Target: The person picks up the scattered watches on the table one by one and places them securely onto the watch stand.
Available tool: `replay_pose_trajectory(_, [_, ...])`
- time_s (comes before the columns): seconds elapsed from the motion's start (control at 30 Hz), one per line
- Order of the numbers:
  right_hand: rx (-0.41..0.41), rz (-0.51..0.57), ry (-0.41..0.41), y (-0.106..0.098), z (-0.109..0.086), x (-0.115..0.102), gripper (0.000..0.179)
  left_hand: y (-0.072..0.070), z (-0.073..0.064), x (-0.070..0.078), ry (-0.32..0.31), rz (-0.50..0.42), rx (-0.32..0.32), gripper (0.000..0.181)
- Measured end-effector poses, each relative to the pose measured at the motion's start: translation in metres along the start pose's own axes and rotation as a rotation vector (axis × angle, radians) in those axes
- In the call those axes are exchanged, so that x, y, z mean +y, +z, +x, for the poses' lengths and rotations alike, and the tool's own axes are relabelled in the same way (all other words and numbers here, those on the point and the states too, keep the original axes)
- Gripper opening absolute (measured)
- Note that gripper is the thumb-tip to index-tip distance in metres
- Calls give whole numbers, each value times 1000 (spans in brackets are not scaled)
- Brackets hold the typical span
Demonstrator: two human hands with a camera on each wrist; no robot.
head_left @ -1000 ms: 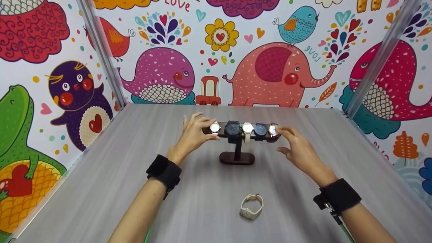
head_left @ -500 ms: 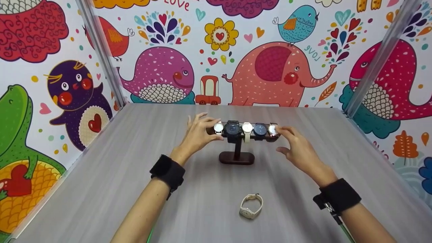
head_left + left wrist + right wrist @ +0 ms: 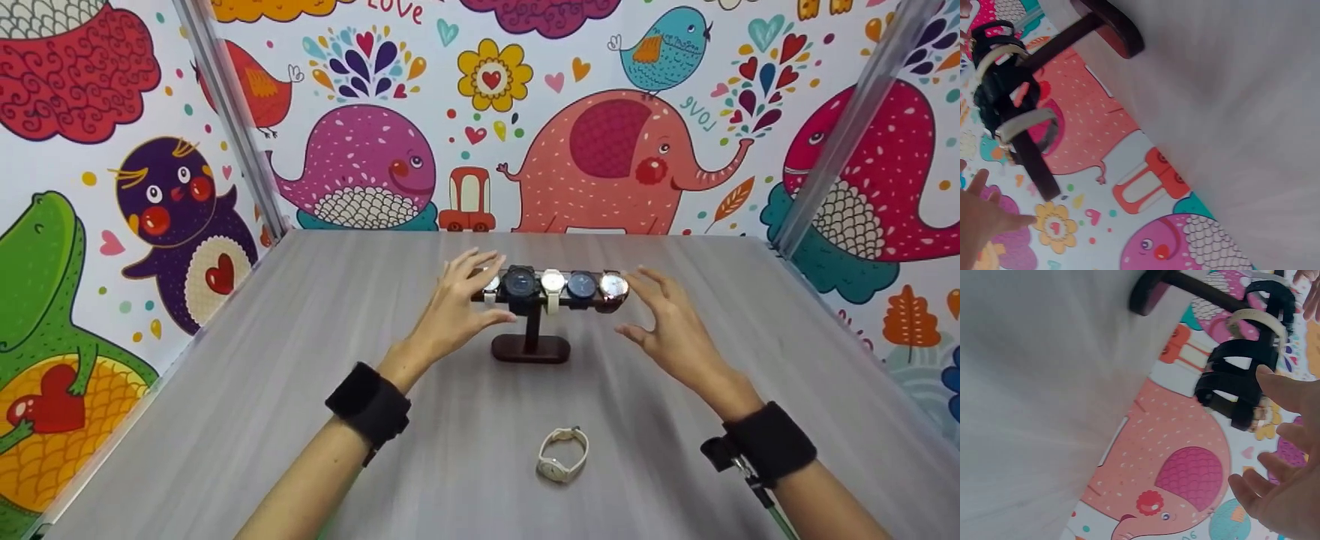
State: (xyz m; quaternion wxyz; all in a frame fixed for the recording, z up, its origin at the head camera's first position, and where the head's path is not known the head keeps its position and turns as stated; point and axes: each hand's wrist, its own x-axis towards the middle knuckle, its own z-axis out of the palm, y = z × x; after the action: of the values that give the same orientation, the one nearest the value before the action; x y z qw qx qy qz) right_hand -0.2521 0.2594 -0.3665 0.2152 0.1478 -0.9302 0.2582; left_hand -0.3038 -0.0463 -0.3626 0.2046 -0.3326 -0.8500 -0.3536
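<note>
A dark wooden T-shaped watch stand (image 3: 531,349) stands upright on the table, several watches strapped along its crossbar. My left hand (image 3: 459,306) is around the bar's left end with fingers spread, partly covering the white-strapped watch (image 3: 490,285); the left wrist view shows the thumb apart from the bar end (image 3: 1040,177). At the other end my right hand (image 3: 675,334) hovers beside the rose-gold watch (image 3: 613,286), fingers parted and holding nothing. Between these sit a bulky black watch (image 3: 520,282), a cream watch (image 3: 552,282) and a dark blue-faced watch (image 3: 581,285).
A loose cream watch (image 3: 553,470), its strap buckled in a loop, lies on the grey table (image 3: 300,450) in front of the stand. Patterned panels (image 3: 352,165) wall the table at the back and both sides. Black bands (image 3: 369,405) with cameras circle both wrists.
The leftmost watch has slid a little right along the bar with my left hand, whose thumb and fingers have since spread off it. My right fingers have come off the rightmost watch.
</note>
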Motion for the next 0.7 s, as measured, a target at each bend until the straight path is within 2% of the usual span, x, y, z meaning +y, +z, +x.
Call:
replay_pose_trajectory(0.17, [32, 9, -6, -9, -8, -12, 72, 1, -11, 21, 106, -39, 20, 86])
replay_pose_trajectory(0.3, [13, 2, -36, -11, -19, -23, 72, 3, -22, 35, 156, -65, -8, 83])
replay_pose_trajectory(0.4, [-6, -33, -75, -9, -29, -32, 71, 4, -32, 47, 146, -89, -58, 81])
replay_pose_trajectory(0.5, [4, -78, -143, -8, -35, -40, 71, 4, -41, 60, 103, -111, -98, 83])
replay_pose_trajectory(0.6, [44, -109, -232, -8, -39, -48, 68, 4, -46, 73, 71, -141, -112, 83])
replay_pose_trajectory(0.7, [70, -114, -326, -8, -44, -57, 63, 4, -50, 84, 81, -168, -115, 74])
